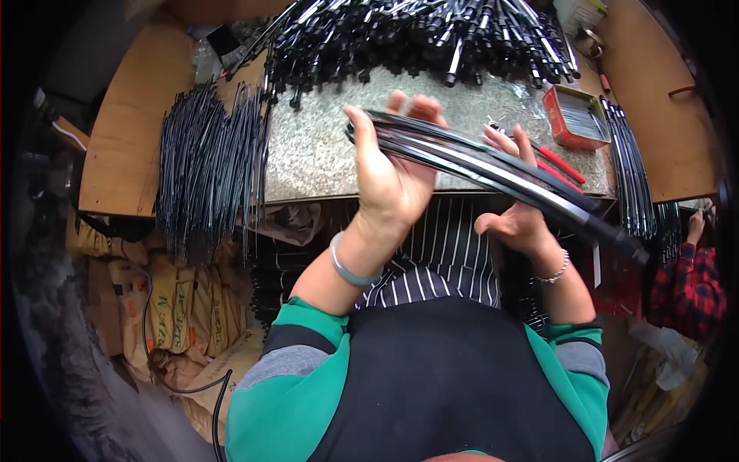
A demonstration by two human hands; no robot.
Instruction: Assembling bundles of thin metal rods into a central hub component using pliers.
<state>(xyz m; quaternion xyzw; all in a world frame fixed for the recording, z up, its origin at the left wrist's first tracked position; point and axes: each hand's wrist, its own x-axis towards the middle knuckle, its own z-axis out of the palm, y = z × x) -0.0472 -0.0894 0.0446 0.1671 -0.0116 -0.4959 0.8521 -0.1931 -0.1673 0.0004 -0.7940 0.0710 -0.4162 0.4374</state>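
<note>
A bundle of slender black rods (493,173), with a silvery shine along it, slants across in front of me above the table's near edge. My left hand (396,173) holds it near its left end, the thumb on the near side and the fingers behind. The bundle's right end is lower and blurred. It passes over the palm of my right hand (523,219), whose fingers stretch up behind it while the thumb stays apart below. That hand is open and does not close round the rods; whether it touches them I cannot tell.
A large heap of black and silvery rods (416,38) lies at the back of the speckled tabletop (308,146). Thin black rods (208,169) hang over the left edge, more (627,165) at right. A red box (573,138) stands near red-handled pliers (560,165). Another person's sleeve (685,292) shows far right.
</note>
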